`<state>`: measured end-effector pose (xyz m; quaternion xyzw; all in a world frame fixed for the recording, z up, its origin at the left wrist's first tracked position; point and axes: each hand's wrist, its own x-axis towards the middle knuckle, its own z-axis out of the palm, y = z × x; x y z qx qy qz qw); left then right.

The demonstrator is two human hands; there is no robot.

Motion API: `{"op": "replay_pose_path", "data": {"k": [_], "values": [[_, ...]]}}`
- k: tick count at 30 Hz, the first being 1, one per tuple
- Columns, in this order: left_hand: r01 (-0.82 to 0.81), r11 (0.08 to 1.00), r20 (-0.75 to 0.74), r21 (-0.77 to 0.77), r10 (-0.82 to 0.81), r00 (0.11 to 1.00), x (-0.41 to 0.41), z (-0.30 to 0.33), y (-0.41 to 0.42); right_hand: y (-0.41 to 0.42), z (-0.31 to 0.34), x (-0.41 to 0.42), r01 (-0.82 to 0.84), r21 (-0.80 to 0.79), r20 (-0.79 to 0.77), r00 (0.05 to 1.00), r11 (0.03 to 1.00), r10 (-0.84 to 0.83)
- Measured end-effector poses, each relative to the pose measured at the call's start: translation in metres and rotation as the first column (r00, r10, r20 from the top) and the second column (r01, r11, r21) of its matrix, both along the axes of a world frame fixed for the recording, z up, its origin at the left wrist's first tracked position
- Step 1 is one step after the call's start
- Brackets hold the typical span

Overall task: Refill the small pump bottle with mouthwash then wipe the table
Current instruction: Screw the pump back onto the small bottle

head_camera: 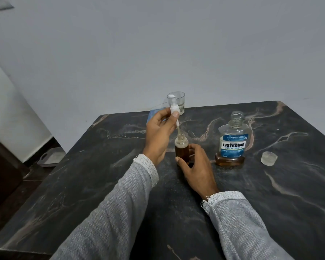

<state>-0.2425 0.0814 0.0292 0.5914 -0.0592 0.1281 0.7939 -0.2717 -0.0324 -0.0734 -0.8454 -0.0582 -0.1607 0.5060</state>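
Observation:
A small clear pump bottle (181,149) stands upright on the dark marble table (270,194), nearly full of amber liquid, its neck uncovered. My right hand (196,167) grips its lower body. My left hand (159,136) holds the white pump head (42,107) above the bottle, tilted, with the tip of its dip tube (178,129) at the bottle's mouth. The mouthwash bottle (232,141) stands uncapped to the right, with a little amber liquid at its bottom. Its clear cap (269,158) lies further right on the table.
A clear drinking glass (178,102) stands at the table's back edge behind my left hand. A blue cloth or pack (154,114) lies beside it, mostly hidden by my hand. A grey tray (52,157) sits on the floor at left.

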Motion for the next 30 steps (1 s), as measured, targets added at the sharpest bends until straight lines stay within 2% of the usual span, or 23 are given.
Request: {"op": "replay_pose_path", "data": {"k": [8,18,27,30], "values": [[-0.064,0.963,0.050,0.261,0.053,0.997,-0.013,-0.037,0.005,0.000,0.000,0.000,-0.003,-0.008,0.016,1.000,1.000,0.003],[-0.071,0.903,0.061,0.425,0.050,0.997,-0.016,-0.044,0.004,0.000,-0.001,0.000,-0.008,0.008,0.025,1.000,1.000,0.008],[-0.015,0.887,0.046,0.462,-0.007,0.999,-0.017,-0.049,0.008,0.000,-0.002,0.001,-0.012,0.004,0.014,1.000,1.000,0.012],[-0.061,0.879,0.094,0.472,0.019,0.995,-0.014,-0.043,0.009,0.000,-0.004,0.002,-0.005,0.000,0.042,0.999,1.000,0.005]]}}
